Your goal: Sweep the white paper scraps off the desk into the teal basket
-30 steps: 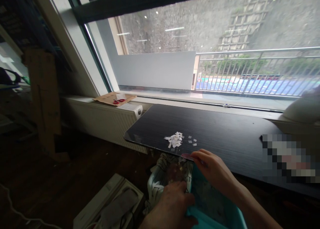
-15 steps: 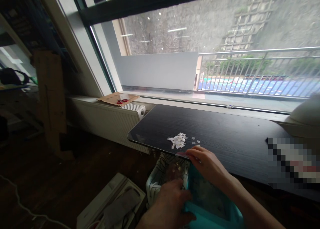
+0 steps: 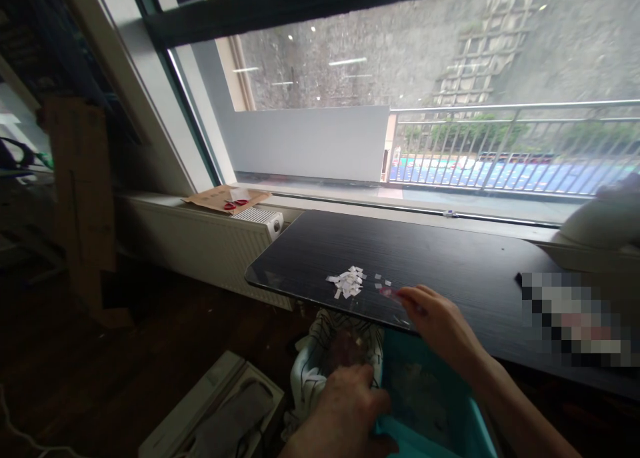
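Observation:
My right hand (image 3: 431, 311) is above the front edge of the dark table (image 3: 450, 245). Its fingers are pinched on a thin, see-through pinkish strip (image 3: 389, 292), which points left over the tabletop. Beside the strip lies a heap of small white paper pieces (image 3: 346, 282), with a few loose ones to its right. Lower down, my left hand (image 3: 347, 405) is closed at the left rim of a teal plastic bin (image 3: 435, 358), just under the table edge. Pale bits show dimly inside the bin. A blurred brownish thing (image 3: 344, 346) is beyond my left knuckles.
White cloth with dark stripes (image 3: 306, 371) is left of the bin. An open white box (image 3: 200, 405) stands on the dark floor. Red-handled scissors (image 3: 236, 205) lie on brown paper by the radiator (image 3: 210, 245). A pixelated item (image 3: 575, 318) is at the table's right.
My right hand has moved right and slightly up from the table edge, with the pinkish strip now over the tabletop. My left hand stays by the bin. The view has shifted a little.

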A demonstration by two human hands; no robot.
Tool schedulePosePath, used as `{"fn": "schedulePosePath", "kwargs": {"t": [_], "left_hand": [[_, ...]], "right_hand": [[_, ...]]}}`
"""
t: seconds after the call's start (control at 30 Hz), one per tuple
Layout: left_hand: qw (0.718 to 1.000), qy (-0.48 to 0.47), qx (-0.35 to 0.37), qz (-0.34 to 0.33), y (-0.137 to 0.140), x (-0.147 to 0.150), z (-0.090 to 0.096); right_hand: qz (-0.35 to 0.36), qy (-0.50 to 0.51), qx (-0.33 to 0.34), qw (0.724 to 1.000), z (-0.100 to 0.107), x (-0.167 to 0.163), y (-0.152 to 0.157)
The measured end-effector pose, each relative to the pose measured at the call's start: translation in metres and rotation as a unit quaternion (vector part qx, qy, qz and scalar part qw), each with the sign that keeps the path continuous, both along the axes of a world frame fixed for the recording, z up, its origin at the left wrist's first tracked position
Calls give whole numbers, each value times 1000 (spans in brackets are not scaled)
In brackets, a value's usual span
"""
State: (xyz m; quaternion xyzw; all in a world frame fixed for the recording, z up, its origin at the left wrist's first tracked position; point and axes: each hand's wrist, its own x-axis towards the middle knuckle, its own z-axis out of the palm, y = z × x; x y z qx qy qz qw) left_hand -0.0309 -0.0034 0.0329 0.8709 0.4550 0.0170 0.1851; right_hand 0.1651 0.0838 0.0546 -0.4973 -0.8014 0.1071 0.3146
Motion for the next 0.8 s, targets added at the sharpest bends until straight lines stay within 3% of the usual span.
{"fn": "schedulePosePath", "kwargs": {"t": [0.13, 0.4, 0.57, 0.8], "left_hand": [[998, 25, -4, -49, 2, 14, 4], [999, 22, -3, -41, 2, 12, 6], [999, 8, -4, -31, -1, 11, 2], [999, 17, -33, -32, 2, 11, 5]], "right_hand": [[-49, -37, 9, 998, 0, 15, 19], [23, -25, -13, 999, 0, 3, -1], [-1, -28, 3, 1000, 0, 5, -3], [76, -9, -28, 997, 7, -5, -19]]}}
